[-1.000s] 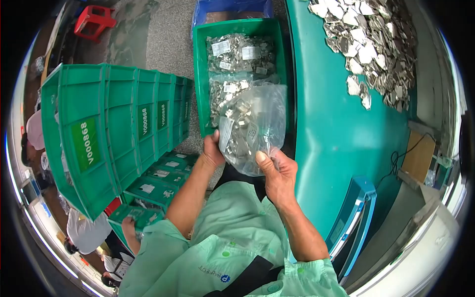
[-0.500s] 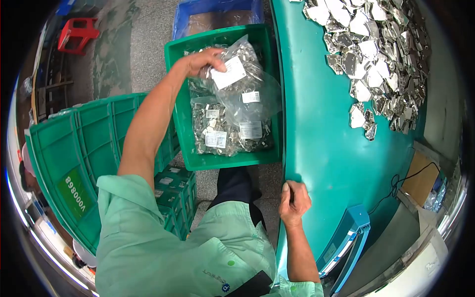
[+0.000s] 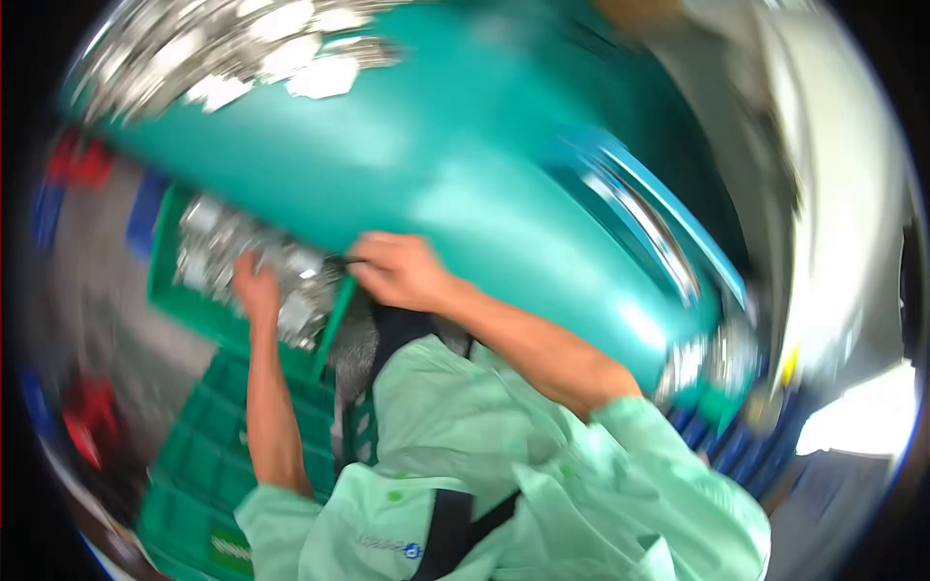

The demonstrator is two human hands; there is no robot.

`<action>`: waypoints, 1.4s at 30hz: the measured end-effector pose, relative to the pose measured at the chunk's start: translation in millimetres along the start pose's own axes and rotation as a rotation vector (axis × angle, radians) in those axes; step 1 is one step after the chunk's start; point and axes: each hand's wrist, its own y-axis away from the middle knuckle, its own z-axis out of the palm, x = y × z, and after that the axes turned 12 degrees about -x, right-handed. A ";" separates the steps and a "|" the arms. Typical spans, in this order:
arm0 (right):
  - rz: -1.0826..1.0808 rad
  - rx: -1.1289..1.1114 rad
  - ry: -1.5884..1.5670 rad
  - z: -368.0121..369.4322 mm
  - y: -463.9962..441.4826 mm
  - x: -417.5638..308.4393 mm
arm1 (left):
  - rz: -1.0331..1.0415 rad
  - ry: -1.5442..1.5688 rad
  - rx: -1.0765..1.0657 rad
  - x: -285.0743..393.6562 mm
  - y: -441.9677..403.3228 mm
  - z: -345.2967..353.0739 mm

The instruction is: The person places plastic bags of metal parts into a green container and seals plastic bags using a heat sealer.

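My left hand (image 3: 257,289) reaches into a green plastic bin (image 3: 184,308) and touches the clear plastic bags of small metal parts (image 3: 300,308) inside. Motion smears its fingers, so whether they grip a bag cannot be told. At the table edge, beside the bin's near right corner, my right hand (image 3: 397,271) is closed, with thumb and fingers together. A small dark streak shows at its fingertips; blur hides what it is.
The green table (image 3: 465,203) bears a pile of shiny flat metal pieces (image 3: 281,48) at the far left and a blue device (image 3: 639,208) toward the right. More green crates (image 3: 199,441) stand at lower left. A red stool (image 3: 92,416) is beyond them.
The view has swung round to the right and blurred. My left hand has lowered from the lifted bag into the bin's contents. My right hand has moved along the table edge to the bin's corner.
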 end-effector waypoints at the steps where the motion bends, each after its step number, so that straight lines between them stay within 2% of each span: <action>1: 0.041 0.040 -0.088 -4.4 6.7 -6.2 | 0.049 0.121 -0.089 28.0 24.4 5.7; 2: 0.075 0.123 -0.106 -9.2 21.0 -21.0 | 0.007 0.269 -0.160 45.4 52.5 14.0; 3: 0.092 0.197 -0.131 -17.8 43.1 -33.4 | 0.094 0.200 -0.199 73.3 79.8 18.0; 5: 0.178 0.178 -0.095 -50.9 116.2 -49.7 | 0.036 0.111 -0.416 126.1 124.1 24.3; 7: 0.286 0.233 -0.047 -76.0 200.2 -53.1 | -0.027 0.455 -0.592 129.5 155.3 52.7; 8: 0.357 0.298 -0.014 -84.6 255.1 -44.0 | 0.007 0.454 -0.706 155.1 166.7 62.9; 10: 0.608 0.481 0.137 -115.6 368.4 -33.5 | 0.049 0.453 -0.891 212.6 199.3 72.4; 11: 0.840 0.594 0.099 -137.4 427.1 -37.0 | 0.080 0.383 -0.983 237.5 211.0 81.0; 12: 0.886 0.786 0.178 -150.9 490.5 -26.4 | 0.107 0.313 -1.070 261.9 220.0 87.1; 13: 1.031 1.024 0.074 -170.6 543.7 -34.6 | 0.137 0.243 -1.151 283.9 229.7 94.0; 14: 1.099 1.239 0.196 -181.2 613.4 -17.9 | 0.145 0.207 -1.224 303.2 239.0 102.2; 15: 1.208 1.378 0.204 -196.3 674.0 -18.5 | 0.168 0.174 -1.247 320.1 247.6 111.6; 16: 1.230 1.554 0.074 -204.9 729.1 -19.3 | 0.190 0.143 -1.268 335.7 256.3 121.3; 17: 1.399 1.649 0.055 -213.1 769.9 -24.4 | 0.209 0.115 -1.285 350.4 266.0 130.9; 18: 1.541 1.566 0.163 -208.7 834.6 -0.7 | 0.208 0.131 -1.289 365.2 275.5 140.2; 19: 1.506 1.620 -0.026 -216.1 834.8 -20.3 | 0.206 0.100 -1.293 375.0 282.4 147.6; 21: 1.583 1.568 0.029 -223.4 882.4 12.0 | 0.217 0.067 -1.287 389.6 297.4 163.6; 24: 1.314 1.359 0.433 -270.7 884.5 40.8 | 0.213 -0.009 -1.233 402.7 322.0 183.9; 26: 1.150 1.242 0.483 -326.0 847.8 38.6 | 0.210 -0.050 -1.210 414.9 335.4 193.0; 28: 1.129 1.087 0.582 -382.4 810.2 26.6 | 0.206 -0.088 -1.193 430.2 353.2 198.4; 30: 1.291 1.029 0.658 -435.5 776.6 18.2 | 0.158 -0.086 -1.168 440.8 368.5 203.3; 33: 1.466 0.829 0.445 -507.9 773.3 51.1 | 0.164 -0.107 -1.128 454.6 387.7 205.9; 36: 1.346 0.823 0.557 -526.9 790.1 165.2 | 0.168 -0.139 -1.095 451.0 396.7 202.0; 37: 1.305 0.798 0.619 -516.9 772.5 152.8 | 0.132 -0.101 -1.090 446.3 395.1 201.2; 39: 1.104 1.048 0.524 -491.1 734.5 106.1 | 0.047 -0.009 -1.072 430.2 395.2 203.9; 42: 0.961 1.201 0.246 -471.7 705.4 90.4 | 0.131 -0.096 -1.083 454.4 395.8 209.1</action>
